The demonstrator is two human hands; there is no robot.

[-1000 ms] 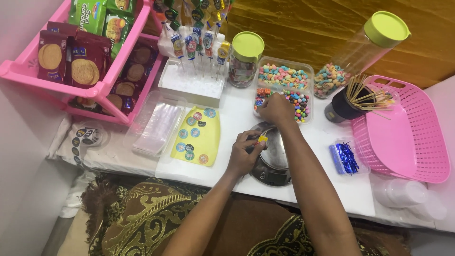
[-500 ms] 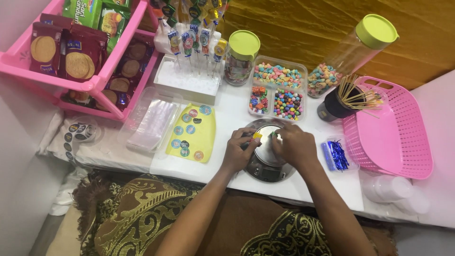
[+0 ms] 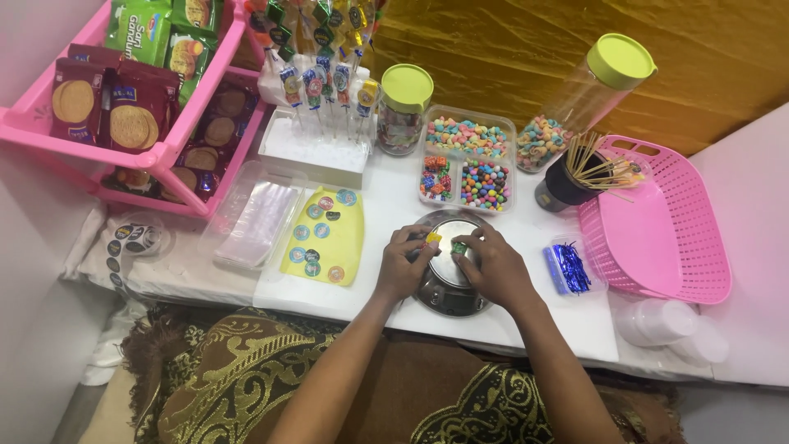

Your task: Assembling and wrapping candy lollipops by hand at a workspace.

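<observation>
- Head view: you are working over the round metal scale [image 3: 450, 275] on the white table [image 3: 575, 325], both hands meeting above its pan.
- Your left hand [image 3: 403, 265] is pinching a small yellow-and-red candy [image 3: 432, 239] between curled fingertips; the rest of the hand is closed loosely.
- Your right hand [image 3: 491, 265] is nipping a small green candy [image 3: 459, 247] just beside it, fingers bent, not spread.
- Both pieces are looking light, hard and easily dropped; a fingertip pinch across the sides is probably suiting them best.
- The divided candy tray [image 3: 466, 160] is sitting just behind the scale.
</observation>
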